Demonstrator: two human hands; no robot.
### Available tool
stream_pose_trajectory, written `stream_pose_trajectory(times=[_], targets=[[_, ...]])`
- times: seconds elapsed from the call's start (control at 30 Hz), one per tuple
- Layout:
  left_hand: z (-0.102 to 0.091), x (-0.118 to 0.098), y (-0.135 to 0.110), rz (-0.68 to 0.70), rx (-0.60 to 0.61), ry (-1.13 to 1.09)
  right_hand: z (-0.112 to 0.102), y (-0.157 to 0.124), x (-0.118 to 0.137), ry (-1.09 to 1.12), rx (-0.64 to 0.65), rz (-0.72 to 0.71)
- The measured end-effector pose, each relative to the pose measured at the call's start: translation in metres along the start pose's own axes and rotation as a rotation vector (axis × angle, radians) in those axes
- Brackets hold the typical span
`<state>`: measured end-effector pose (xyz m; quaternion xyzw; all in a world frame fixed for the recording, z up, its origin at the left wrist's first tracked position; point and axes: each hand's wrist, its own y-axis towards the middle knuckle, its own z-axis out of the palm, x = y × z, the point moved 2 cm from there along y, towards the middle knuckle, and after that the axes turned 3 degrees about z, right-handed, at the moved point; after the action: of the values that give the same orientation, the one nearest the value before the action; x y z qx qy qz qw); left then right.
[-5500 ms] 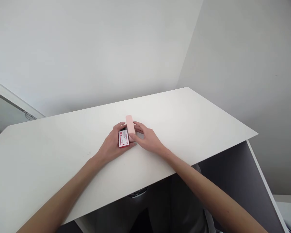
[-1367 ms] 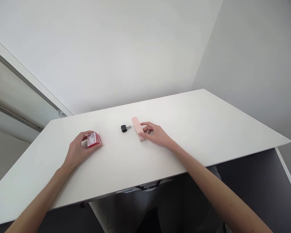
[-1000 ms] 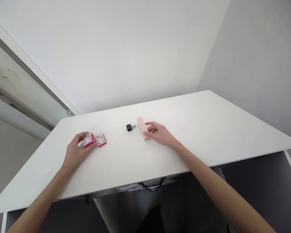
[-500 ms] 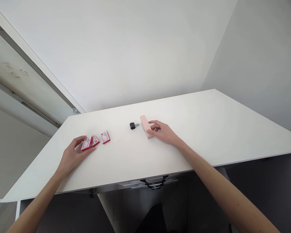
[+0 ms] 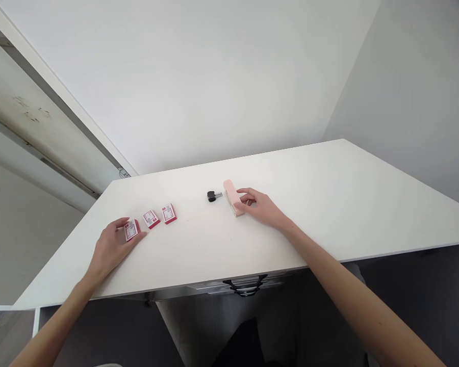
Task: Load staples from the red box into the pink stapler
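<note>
Three small red-and-white boxes lie in a row on the white table [image 5: 329, 204]. My left hand [image 5: 112, 247] grips the leftmost box [image 5: 130, 230] between thumb and fingers. The middle box [image 5: 151, 218] and the right box [image 5: 169, 213] lie free beside it. My right hand [image 5: 260, 206] rests on the table with its fingers curled against a pink stapler [image 5: 232, 196], holding it. A small black-and-silver clip [image 5: 213, 195] lies just left of the stapler, untouched.
The table stands in a corner, with white walls behind and to the right. A door frame [image 5: 61, 127] runs along the left. A black handle [image 5: 245, 288] shows under the table's near edge.
My left hand has spread the red boxes leftward, setting them down one by one into a row. My right hand stayed on the stapler. The camera view has shifted left.
</note>
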<state>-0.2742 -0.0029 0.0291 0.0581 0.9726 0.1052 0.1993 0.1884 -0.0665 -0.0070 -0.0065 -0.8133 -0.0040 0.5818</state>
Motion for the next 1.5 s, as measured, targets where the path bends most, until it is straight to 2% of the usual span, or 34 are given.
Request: stream_pose_trajectory(times=[0.07,0.17,0.33,0.4,0.5,0.57,0.7,0.8,0.87,0.93,1.13,1.23,1.37,1.43,1.5], targets=[[0.005,-0.002,0.004,0.06,0.01,0.028,0.0,0.0,-0.001,0.0,-0.002,-0.002],[0.018,-0.014,0.012,0.224,-0.006,0.067,0.001,0.001,-0.002,0.003,-0.004,0.003],[0.037,-0.033,0.023,0.226,0.055,0.094,0.001,0.001,-0.003,0.002,-0.005,0.018],[0.04,-0.044,0.025,0.308,0.004,0.109,0.001,0.001,-0.002,0.002,-0.004,0.017],[0.046,-0.073,0.025,0.522,-0.07,0.131,0.001,0.001,-0.001,0.0,-0.004,0.015],[0.057,-0.101,0.026,0.667,0.003,0.124,0.001,0.001,0.0,0.0,-0.005,0.013],[0.085,-0.159,0.034,0.872,0.147,0.105,0.001,0.002,0.001,0.002,-0.01,0.004],[0.1,-0.184,0.041,0.944,0.234,0.106,0.001,0.002,0.001,0.004,-0.013,-0.002],[0.103,-0.185,0.043,0.926,0.247,0.144,0.001,0.002,0.001,0.011,-0.012,-0.003],[0.1,-0.175,0.045,0.861,0.212,0.206,0.001,0.001,0.001,0.025,-0.006,-0.001],[0.081,-0.119,0.045,0.571,0.127,0.303,0.002,0.002,0.0,0.033,0.006,-0.005],[0.075,-0.101,0.041,0.48,0.073,0.319,0.003,0.002,-0.001,0.009,0.005,-0.02],[0.073,-0.106,0.035,0.505,-0.058,0.298,0.004,0.001,-0.001,-0.037,-0.001,-0.04],[0.075,-0.119,0.031,0.565,-0.089,0.241,0.005,0.001,-0.002,-0.051,-0.01,-0.048],[0.082,-0.136,0.027,0.628,-0.068,0.155,0.004,0.0,-0.003,-0.071,-0.028,-0.055]])
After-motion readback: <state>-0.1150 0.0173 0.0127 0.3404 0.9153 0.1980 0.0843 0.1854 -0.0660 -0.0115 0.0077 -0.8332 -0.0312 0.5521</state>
